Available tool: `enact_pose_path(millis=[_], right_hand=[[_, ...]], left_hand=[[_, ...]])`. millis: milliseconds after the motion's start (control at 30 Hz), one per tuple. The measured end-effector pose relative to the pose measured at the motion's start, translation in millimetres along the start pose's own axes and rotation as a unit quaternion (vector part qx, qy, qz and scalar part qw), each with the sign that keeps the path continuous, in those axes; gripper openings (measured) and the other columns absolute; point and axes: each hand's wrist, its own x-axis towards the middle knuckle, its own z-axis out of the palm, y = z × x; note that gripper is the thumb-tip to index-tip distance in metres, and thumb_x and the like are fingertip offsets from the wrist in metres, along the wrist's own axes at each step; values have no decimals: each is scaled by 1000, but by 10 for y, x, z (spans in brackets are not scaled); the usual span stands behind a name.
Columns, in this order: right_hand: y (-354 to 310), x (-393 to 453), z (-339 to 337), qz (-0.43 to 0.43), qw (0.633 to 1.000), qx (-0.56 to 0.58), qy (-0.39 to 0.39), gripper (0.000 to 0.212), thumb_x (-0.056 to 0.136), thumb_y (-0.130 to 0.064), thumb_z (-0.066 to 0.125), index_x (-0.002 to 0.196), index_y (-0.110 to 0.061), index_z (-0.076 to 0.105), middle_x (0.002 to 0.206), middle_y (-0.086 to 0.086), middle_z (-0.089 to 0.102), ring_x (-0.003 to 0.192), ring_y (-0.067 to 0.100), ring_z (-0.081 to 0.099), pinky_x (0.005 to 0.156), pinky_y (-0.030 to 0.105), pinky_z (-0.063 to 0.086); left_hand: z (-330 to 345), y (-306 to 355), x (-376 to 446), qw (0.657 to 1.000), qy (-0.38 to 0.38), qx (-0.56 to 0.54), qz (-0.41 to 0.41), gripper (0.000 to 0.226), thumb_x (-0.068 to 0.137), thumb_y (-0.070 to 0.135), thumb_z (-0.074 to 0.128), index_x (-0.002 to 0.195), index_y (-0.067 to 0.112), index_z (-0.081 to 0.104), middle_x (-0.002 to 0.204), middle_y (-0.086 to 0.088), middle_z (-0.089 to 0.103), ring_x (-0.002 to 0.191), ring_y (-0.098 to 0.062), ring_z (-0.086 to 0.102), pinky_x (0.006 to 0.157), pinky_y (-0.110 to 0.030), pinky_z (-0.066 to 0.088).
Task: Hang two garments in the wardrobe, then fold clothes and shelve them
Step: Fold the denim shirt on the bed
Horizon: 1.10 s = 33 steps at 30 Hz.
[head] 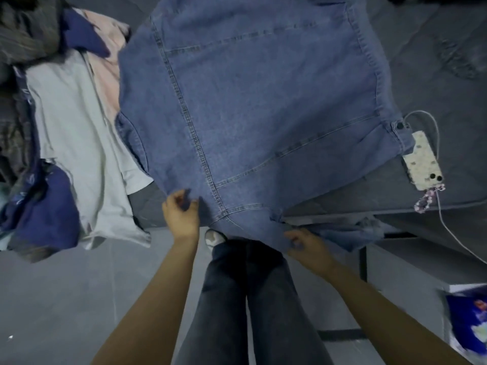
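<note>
A large blue denim garment (263,101) lies spread flat over the grey bed (434,61), its near edge hanging off the bed's front. My left hand (181,212) pinches the denim's near-left edge. My right hand (305,243) grips the near-right edge, where the fabric bunches and droops. To the left of the denim lies a pale grey shirt (79,143), with a pink garment (105,61) under its far side and dark blue clothes (44,206) at its near-left.
A phone in a white patterned case (423,162) rests on the bed by the denim's right corner, with a white cable (434,133) and a bead strap (424,201). More clothes (23,35) are heaped at the far left. My legs stand on the grey floor (66,299).
</note>
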Motion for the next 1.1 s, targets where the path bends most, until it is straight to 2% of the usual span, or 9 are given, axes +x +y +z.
enact_pose_path(millis=[67, 133, 267, 400, 600, 767, 867, 967, 1100], right_hand=[[-140, 45, -47, 36, 983, 141, 108, 23, 91, 7, 57, 104, -11, 59, 91, 2, 60, 86, 18, 55, 68, 8, 44], [-282, 201, -175, 70, 950, 264, 153, 10, 94, -4, 56, 95, -13, 59, 81, 2, 59, 77, 20, 59, 64, 20, 49], [-398, 630, -286, 115, 855, 472, 182, 41, 96, -31, 59, 132, -12, 55, 124, 4, 61, 112, 22, 60, 99, 41, 50], [-309, 870, -235, 143, 784, 546, 258, 52, 97, -32, 58, 140, -6, 46, 138, 12, 54, 121, 28, 56, 102, 44, 48], [-118, 755, -48, 136, 756, 599, 227, 43, 102, -25, 47, 142, -10, 45, 139, 9, 54, 122, 23, 55, 103, 35, 46], [15, 579, -371, 123, 763, 605, 193, 23, 101, -15, 47, 119, -9, 61, 129, 8, 61, 108, 20, 62, 105, 34, 45], [44, 561, -766, 110, 767, 598, 206, 30, 95, -24, 58, 123, -13, 62, 125, 6, 65, 109, 20, 64, 95, 32, 52], [8, 688, -1151, 87, 776, 578, 235, 33, 96, -38, 54, 123, -20, 60, 128, 4, 62, 106, 18, 63, 81, 30, 57], [-47, 959, -1641, 58, 792, 572, 205, 61, 96, -63, 33, 138, -22, 50, 142, 4, 53, 126, 25, 51, 105, 39, 43]], left_hand=[[-18, -73, -66, 990, 53, -89, -100, 52, 80, 9, 77, 123, -6, 50, 119, -20, 55, 102, -26, 56, 101, -43, 47], [2, -85, -51, 971, 51, -152, -175, 65, 79, 21, 80, 128, -1, 44, 116, -10, 51, 101, -20, 52, 99, -31, 45], [34, -66, 56, 964, -60, -204, -161, 38, 88, 37, 70, 115, 16, 54, 110, 7, 60, 95, -7, 58, 83, -24, 48], [-54, -152, 126, 944, -51, -296, -135, 16, 96, 34, 58, 108, 23, 62, 103, 14, 66, 97, -3, 62, 90, -26, 52], [-244, -339, 304, 933, -2, -310, -180, 16, 91, 30, 67, 83, 16, 65, 91, 5, 68, 83, -11, 63, 94, -37, 53], [-163, -302, 286, 931, -63, -283, -222, 40, 89, 35, 68, 119, 10, 59, 128, -4, 61, 107, -21, 59, 100, -41, 48], [-75, -303, 134, 925, -71, -292, -232, 59, 84, 34, 74, 132, 7, 52, 126, -3, 60, 109, -22, 60, 93, -36, 50], [24, -323, 23, 921, -35, -307, -237, 47, 83, 35, 75, 120, 14, 55, 116, 0, 61, 102, -18, 60, 86, -32, 50], [139, -414, -25, 945, -45, -267, -185, 47, 94, 36, 61, 132, 11, 52, 132, -3, 58, 119, -22, 56, 96, -35, 46]])
